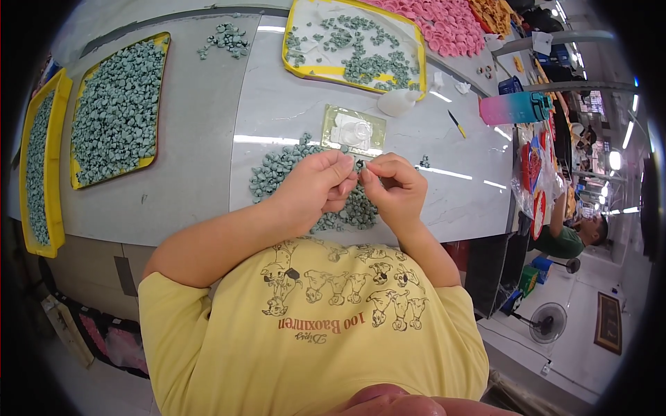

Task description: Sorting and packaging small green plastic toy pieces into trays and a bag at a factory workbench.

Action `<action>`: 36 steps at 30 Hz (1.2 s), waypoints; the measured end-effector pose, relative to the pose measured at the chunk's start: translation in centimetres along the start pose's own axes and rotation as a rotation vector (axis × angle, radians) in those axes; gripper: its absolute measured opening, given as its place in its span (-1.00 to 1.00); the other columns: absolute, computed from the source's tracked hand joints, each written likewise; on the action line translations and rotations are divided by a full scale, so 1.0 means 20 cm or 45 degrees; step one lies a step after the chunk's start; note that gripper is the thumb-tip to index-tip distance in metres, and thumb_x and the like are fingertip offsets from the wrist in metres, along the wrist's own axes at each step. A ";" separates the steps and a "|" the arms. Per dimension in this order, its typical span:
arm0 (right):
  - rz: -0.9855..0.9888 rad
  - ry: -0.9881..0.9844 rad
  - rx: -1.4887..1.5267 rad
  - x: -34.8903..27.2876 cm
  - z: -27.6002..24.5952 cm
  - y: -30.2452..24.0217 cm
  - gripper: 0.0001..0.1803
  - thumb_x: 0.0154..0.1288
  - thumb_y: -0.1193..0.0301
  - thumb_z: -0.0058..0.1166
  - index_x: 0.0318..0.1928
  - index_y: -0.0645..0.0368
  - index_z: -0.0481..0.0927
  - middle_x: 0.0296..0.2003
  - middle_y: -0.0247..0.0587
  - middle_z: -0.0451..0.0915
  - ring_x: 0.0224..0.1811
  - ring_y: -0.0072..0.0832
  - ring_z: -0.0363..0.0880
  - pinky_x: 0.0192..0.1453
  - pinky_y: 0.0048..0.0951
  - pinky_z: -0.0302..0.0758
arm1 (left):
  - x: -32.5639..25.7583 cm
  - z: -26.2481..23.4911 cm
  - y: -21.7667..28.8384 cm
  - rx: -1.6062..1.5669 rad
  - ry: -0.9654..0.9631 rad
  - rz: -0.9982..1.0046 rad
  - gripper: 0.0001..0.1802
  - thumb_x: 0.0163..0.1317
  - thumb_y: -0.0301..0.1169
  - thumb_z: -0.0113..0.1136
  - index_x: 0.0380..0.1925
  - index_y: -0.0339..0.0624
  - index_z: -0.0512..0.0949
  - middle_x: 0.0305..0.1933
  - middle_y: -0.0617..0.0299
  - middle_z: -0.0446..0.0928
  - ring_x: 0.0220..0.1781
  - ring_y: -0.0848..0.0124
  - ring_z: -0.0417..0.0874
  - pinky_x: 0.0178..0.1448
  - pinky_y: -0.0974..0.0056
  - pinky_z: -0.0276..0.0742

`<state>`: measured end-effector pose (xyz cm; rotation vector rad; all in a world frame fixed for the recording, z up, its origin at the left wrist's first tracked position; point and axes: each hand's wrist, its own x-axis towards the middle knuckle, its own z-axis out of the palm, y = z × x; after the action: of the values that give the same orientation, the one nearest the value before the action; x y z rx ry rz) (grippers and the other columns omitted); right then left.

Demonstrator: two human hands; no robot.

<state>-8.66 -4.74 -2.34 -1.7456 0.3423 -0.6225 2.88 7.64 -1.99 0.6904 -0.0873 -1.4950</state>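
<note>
My left hand [320,182] and my right hand [394,188] meet fingertip to fingertip over a heap of small grey-green pieces [277,173] on the pale table. Between the fingertips sits one small dark grey-green piece [360,166], pinched by both hands. Just beyond the hands lies a small square pad [331,114] with a clear cup-like thing and white bits on it. My yellow shirt fills the lower middle of the view.
Yellow trays of grey-green pieces stand at the left [154,90] and far left [57,173]; another yellow tray [305,69] at the back holds scattered pieces. Pink pieces [444,24], a white bottle [397,102], a pink-teal box [513,109]. Another person [572,239] sits right.
</note>
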 end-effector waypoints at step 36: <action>-0.199 -0.150 -0.227 0.05 -0.12 -0.05 -0.87 0.00 0.66 0.12 -0.37 0.29 0.56 -0.37 -0.14 0.60 -0.37 -0.39 0.57 -0.29 -0.50 0.49 | 0.00 0.09 -0.04 0.143 0.048 0.125 -0.87 0.30 -0.40 -0.02 -0.37 -0.24 0.37 -0.46 0.31 0.38 -0.57 0.64 0.21 -0.49 0.51 0.18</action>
<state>-9.36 -6.86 -0.77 -1.9848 0.1840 -0.6123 1.34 7.07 -0.89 0.7933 -0.1757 -1.3902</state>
